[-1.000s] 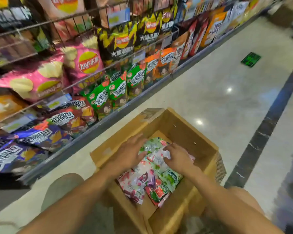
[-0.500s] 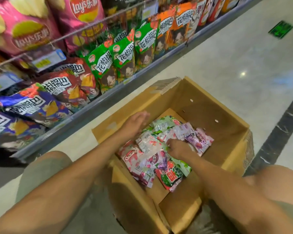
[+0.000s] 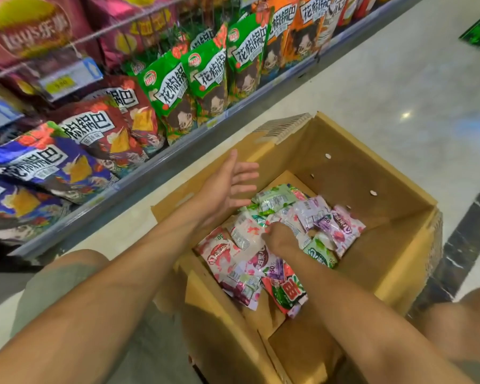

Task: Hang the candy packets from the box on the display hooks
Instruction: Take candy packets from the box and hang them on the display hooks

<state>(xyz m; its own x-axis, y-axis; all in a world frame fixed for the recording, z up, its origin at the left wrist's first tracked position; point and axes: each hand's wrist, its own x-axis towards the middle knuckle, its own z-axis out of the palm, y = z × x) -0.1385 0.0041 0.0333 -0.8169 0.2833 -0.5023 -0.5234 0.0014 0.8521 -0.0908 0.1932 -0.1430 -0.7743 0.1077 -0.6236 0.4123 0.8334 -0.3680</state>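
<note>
- We are at the picking step: our right hand (image 3: pixel 281 239) is pushing into the candy packets (image 3: pixel 233 253), which are lying in a loose heap at the bottom of the box (image 3: pixel 358 167) on the floor (image 3: pixel 372 79).
- Its fingers are curling down among the packets. We cannot tell whether they are already pinching one, because they are hidden.
- Our left hand (image 3: pixel 227 187) is hovering over the left edge of the box, fingers spread, holding nothing.
- Next we are probably needing a firm pinch on one packet, then a lift towards the display hooks, which are not showing clearly here.
</note>
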